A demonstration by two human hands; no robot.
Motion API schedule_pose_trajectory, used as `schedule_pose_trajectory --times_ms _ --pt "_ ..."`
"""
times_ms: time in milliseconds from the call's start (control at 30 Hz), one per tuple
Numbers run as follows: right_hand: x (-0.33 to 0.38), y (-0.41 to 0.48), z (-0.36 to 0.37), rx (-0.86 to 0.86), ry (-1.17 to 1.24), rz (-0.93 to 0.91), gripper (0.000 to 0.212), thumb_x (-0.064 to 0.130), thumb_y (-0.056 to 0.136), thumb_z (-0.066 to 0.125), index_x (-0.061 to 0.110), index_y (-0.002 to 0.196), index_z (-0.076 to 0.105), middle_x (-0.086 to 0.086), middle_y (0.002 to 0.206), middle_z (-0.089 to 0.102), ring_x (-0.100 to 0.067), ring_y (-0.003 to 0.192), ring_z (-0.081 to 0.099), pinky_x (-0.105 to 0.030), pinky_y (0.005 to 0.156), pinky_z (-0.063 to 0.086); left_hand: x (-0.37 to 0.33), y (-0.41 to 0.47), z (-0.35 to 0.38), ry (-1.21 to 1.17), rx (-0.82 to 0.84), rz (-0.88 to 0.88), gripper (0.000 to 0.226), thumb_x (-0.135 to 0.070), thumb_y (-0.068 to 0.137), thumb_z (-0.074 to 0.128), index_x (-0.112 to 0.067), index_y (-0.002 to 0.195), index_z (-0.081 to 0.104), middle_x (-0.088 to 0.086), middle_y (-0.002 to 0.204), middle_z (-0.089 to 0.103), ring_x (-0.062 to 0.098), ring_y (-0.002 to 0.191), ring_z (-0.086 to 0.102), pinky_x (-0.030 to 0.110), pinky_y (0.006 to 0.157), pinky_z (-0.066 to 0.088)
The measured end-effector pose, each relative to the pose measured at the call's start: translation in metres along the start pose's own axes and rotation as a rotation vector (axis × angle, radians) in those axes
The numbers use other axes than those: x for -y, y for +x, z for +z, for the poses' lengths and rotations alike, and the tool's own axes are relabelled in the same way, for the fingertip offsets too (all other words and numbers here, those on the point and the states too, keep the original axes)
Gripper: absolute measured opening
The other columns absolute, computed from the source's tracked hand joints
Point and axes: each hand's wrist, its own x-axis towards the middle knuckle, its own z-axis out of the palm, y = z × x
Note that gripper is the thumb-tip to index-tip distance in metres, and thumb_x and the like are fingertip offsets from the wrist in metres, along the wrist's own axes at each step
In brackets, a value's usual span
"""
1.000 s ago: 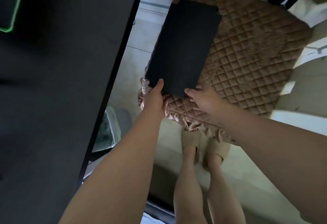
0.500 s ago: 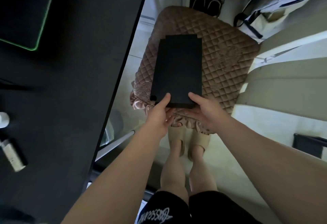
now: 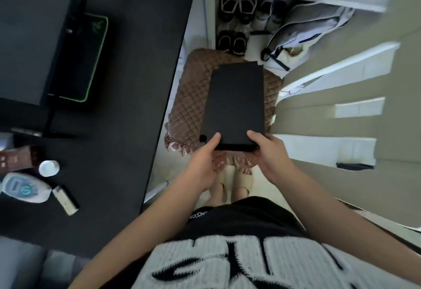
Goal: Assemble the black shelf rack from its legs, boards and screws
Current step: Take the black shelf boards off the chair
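Left hand (image 3: 205, 163) and right hand (image 3: 271, 158) grip black boards (image 3: 237, 101) (2 stacked).

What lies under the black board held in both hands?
A brown quilted cushion shows around the black board; its middle is covered by the board. The left hand and right hand grip the near end, thumbs on top.

The boards (image 3: 234, 106) hang over the cushion (image 3: 189, 106), with the left grip (image 3: 205, 162) and right grip (image 3: 271, 157) at their near edge. The desk (image 3: 136, 129) lies left; shoes (image 3: 237, 15) sit behind the cushion, a bag (image 3: 307, 28) right of them.
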Motion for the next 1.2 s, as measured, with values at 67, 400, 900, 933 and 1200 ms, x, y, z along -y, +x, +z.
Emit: schedule_pose_trajectory --times_ms 67,400,900,933,1200 --pt "0.016 -0.019 -0.001 -0.005 0.016 -0.052 0.031 0.012 0.092 0.072 -0.002 0.118 0.061 -0.013 0.108 0.076 -0.023 0.093 0.076 -0.033 0.074 0.061 -0.012 -0.014 0.002 -0.019 -0.005 0.066 0.046 -0.045 0.089 0.070 -0.018 0.126 0.063 0.002 0.114 0.074 0.020 0.101 0.071 0.041 0.099 0.052" --pt "0.074 -0.115 -0.006 0.055 0.036 -0.366 0.031 0.010 0.094 0.068 0.004 0.124 0.062 -0.011 0.115 0.074 -0.025 0.104 0.073 -0.040 0.090 0.059 -0.095 -0.079 0.026 0.167 0.210 0.380 0.059 -0.053 0.081 0.072 -0.023 0.130 0.061 -0.002 0.123 0.071 0.023 0.117 0.066 0.050 0.104 0.050" --pt "0.107 -0.230 -0.123 -0.106 0.040 -0.822 0.065 0.042 0.073 0.078 0.014 0.129 0.059 -0.003 0.121 0.072 -0.025 0.112 0.069 -0.037 0.092 0.058 -0.076 -0.193 0.170 0.467 0.649 0.714 0.050 -0.053 0.068 0.070 -0.033 0.114 0.061 -0.017 0.104 0.074 0.005 0.096 0.072 0.017 0.070 0.056" --pt "0.105 -0.238 -0.137 -0.101 0.073 -0.839 0.062 0.038 0.076 0.077 0.011 0.129 0.059 -0.007 0.123 0.071 -0.028 0.113 0.069 -0.037 0.092 0.058 -0.066 -0.197 0.183 0.491 0.675 0.718 0.050 -0.053 0.071 0.070 -0.031 0.115 0.061 -0.016 0.106 0.075 0.005 0.097 0.071 0.017 0.072 0.056" --pt "0.069 -0.281 -0.259 -0.174 0.240 -0.865 0.051 0.021 0.088 0.064 0.001 0.134 0.055 -0.015 0.129 0.068 -0.033 0.119 0.066 -0.041 0.096 0.056 0.035 -0.216 0.268 0.746 0.822 0.665 0.051 -0.065 0.075 0.064 -0.039 0.118 0.061 -0.024 0.112 0.070 -0.001 0.103 0.068 0.024 0.085 0.053"
